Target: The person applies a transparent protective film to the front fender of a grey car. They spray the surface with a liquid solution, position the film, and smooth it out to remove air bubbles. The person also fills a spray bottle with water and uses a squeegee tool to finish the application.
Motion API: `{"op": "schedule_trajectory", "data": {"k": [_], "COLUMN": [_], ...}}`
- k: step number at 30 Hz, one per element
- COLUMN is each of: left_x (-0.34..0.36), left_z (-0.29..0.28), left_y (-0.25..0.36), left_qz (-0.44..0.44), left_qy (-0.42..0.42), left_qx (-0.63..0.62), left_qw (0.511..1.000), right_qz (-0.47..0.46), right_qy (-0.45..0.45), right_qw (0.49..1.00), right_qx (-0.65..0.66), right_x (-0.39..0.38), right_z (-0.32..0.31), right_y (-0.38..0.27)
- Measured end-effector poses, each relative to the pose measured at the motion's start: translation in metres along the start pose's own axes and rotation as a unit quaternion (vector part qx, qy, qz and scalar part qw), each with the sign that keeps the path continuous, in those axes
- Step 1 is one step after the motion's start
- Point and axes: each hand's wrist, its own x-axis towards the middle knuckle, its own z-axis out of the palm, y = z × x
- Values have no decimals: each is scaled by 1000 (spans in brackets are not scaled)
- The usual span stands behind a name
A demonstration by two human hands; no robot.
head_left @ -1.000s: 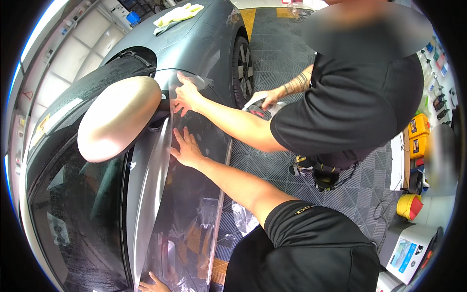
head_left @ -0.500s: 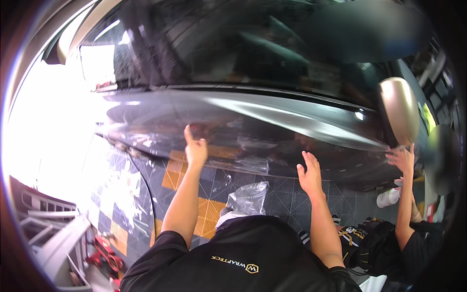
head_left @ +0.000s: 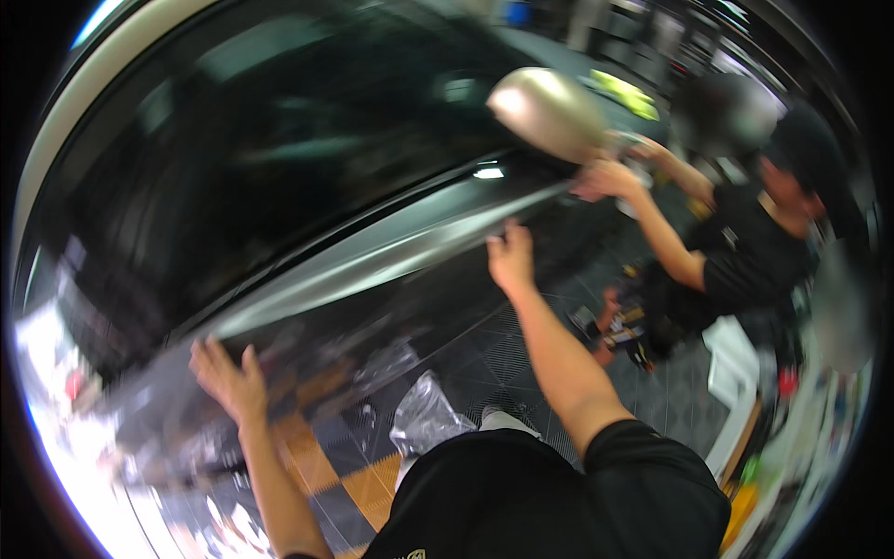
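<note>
The film (head_left: pixel 377 268) slants up rightward between your hands. Your left hand (head_left: pixel 233 387) spreads its fingers near the low end; your right hand (head_left: pixel 511 261), near the upper, is too blurred to tell.

Door panel (head_left: pixel 372 317): was v. glossy
Mirror cap (head_left: pixel 548 112): had smooth satin sheen
Window (head_left: pixel 279 177): was dk glass, shiny
Bag (head_left: pixel 426 415): was crinkly clr plastic
Floor tiles (head_left: pixel 507 359): looked matt, ribbed
Shirt (head_left: pixel 494 503): was matt cloth

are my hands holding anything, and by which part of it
Your left hand is open, fingers spread at the car's side, holding nothing. Your right hand is blurred there too; whether it pinches anything cannot be told.
</note>
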Motion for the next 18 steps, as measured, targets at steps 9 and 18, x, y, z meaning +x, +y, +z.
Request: {"op": "schedule_trajectory", "data": {"k": [9, 18], "left_x": [18, 23], "left_z": [71, 26], "left_y": [10, 49], "left_qz": [-87, -116], "left_qy": [58, -12], "left_qx": [119, 130], "left_qw": [987, 985], "right_qz": [219, 123], "right_qy": [15, 212], "right_qw": [972, 969], "right_qx": [79, -9], "right_x": [70, 118], "right_z": [-37, 60], "right_y": [63, 123]}}
